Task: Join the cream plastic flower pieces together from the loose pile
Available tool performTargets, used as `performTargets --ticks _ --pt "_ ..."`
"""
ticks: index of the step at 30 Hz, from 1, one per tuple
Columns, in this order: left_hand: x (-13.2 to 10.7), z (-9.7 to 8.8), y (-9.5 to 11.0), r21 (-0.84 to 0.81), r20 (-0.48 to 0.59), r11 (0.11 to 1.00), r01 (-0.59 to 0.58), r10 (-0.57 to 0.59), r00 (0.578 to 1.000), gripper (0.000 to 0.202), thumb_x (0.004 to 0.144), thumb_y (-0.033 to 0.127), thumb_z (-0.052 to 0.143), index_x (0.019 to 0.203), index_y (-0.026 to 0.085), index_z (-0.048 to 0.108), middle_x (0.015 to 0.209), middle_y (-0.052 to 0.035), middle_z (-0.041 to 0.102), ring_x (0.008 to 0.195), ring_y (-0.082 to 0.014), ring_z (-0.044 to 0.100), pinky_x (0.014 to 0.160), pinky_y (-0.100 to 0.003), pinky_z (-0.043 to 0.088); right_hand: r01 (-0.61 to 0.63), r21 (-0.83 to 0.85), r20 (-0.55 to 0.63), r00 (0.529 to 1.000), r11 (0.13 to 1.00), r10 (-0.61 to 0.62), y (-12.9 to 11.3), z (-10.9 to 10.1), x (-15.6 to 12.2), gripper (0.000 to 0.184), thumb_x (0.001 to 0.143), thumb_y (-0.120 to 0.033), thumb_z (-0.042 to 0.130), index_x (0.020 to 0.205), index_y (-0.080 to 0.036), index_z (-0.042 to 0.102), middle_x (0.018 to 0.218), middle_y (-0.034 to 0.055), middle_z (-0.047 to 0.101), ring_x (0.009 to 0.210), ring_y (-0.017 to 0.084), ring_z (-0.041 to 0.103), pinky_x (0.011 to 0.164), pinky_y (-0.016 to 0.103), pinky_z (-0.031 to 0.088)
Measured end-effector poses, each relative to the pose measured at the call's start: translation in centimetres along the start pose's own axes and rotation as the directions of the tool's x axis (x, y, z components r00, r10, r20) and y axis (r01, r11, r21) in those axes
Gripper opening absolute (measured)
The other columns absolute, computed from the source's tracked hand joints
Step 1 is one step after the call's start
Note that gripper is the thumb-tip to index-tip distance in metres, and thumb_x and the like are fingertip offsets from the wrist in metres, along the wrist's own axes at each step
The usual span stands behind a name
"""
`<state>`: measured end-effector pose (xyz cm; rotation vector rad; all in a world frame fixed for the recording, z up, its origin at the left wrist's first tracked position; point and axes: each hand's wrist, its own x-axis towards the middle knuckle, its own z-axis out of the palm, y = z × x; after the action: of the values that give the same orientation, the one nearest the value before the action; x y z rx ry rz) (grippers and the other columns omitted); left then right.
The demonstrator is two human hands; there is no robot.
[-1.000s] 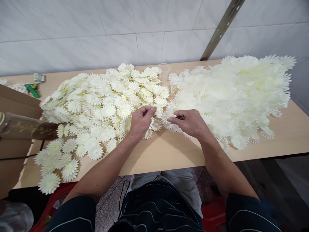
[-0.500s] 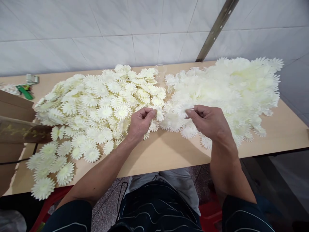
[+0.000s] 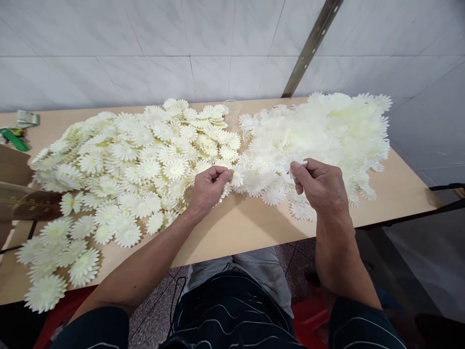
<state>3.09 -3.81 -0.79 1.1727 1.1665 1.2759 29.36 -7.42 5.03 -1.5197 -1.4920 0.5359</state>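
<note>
Two big heaps of cream-white fabric daisy flowers cover a wooden table point(image 3: 250, 228). The left heap point(image 3: 123, 155) is spread flat with flower faces up; the right heap point(image 3: 327, 126) is piled higher. My left hand point(image 3: 208, 186) rests at the gap between the heaps, fingers curled shut on a small daisy piece point(image 3: 232, 175). My right hand point(image 3: 317, 186) sits at the near edge of the right heap, thumb and fingers pinched on a white flower layer point(image 3: 290, 162) lifted from it.
A white tiled wall runs behind the table, with a slanted metal rail point(image 3: 308, 46). A cardboard box point(image 3: 14, 194) stands at the left edge, a green tool point(image 3: 13, 138) at the far left. Red stool parts point(image 3: 308, 315) show under my lap.
My right hand moved right and away from the left, into the right heap's edge, and pinched a flower layer there. The left hand stayed put. The view shifted slightly right.
</note>
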Motion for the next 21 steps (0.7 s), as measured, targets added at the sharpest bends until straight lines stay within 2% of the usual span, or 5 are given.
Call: performTargets --ticks 4,8,12,16,21 --pt "0.0 0.0 0.2 -0.004 -0.007 1.0 0.006 -0.006 1.0 0.04 0.074 0.055 0.091 0.076 0.018 0.077 0.064 -0.0004 0.065 0.056 -0.0102 0.045 0.053 -0.025 0.035 -0.024 0.037 -0.001 1.0 0.999 0.024 0.4 -0.3 -0.3 0.05 0.099 -0.058 0.075 0.066 -0.022 0.063 0.058 -0.0001 0.058 0.051 0.013 0.053 0.05 0.029 0.044" --pt "-0.1 -0.1 0.3 0.005 -0.009 1.0 -0.009 0.009 1.0 0.039 0.075 0.054 0.091 0.076 0.018 0.078 0.066 -0.0008 0.066 0.058 -0.0106 0.046 0.053 -0.025 0.036 -0.07 0.118 -0.01 0.997 0.99 0.072 0.8 -0.2 -0.5 0.055 0.104 -0.063 0.068 0.066 -0.023 0.062 0.057 0.0015 0.057 0.057 0.016 0.057 0.055 0.031 0.05" --pt "0.0 -0.2 0.3 0.008 -0.011 1.0 -0.016 0.016 1.0 0.039 0.075 0.055 0.092 0.079 0.018 0.079 0.067 -0.0008 0.066 0.06 -0.0114 0.048 0.055 -0.026 0.038 -0.108 0.137 -0.015 0.994 0.985 0.111 1.4 -0.2 -0.4 0.06 0.103 -0.07 0.066 0.065 -0.023 0.061 0.063 0.0043 0.063 0.057 0.015 0.058 0.051 0.03 0.047" --pt "0.0 -0.1 0.5 0.007 -0.009 1.0 -0.015 0.015 1.0 0.039 0.075 0.054 0.092 0.078 0.018 0.078 0.068 -0.0016 0.068 0.062 -0.0124 0.051 0.057 -0.026 0.041 -0.092 0.104 0.013 0.996 0.99 0.091 1.7 -0.7 -0.4 0.06 0.101 -0.072 0.068 0.067 -0.023 0.063 0.059 0.0022 0.058 0.059 0.017 0.061 0.051 0.03 0.047" --pt "-0.3 0.1 0.2 0.015 0.078 0.999 0.028 -0.029 0.997 0.038 0.075 0.053 0.09 0.076 0.018 0.075 0.061 0.0007 0.062 0.054 -0.0098 0.044 0.05 -0.024 0.031 -0.034 0.097 0.008 0.999 0.995 0.033 1.0 -0.1 -0.8 0.059 0.097 -0.067 0.075 0.061 -0.024 0.056 0.06 -0.0007 0.055 0.049 0.012 0.052 0.049 0.031 0.042"
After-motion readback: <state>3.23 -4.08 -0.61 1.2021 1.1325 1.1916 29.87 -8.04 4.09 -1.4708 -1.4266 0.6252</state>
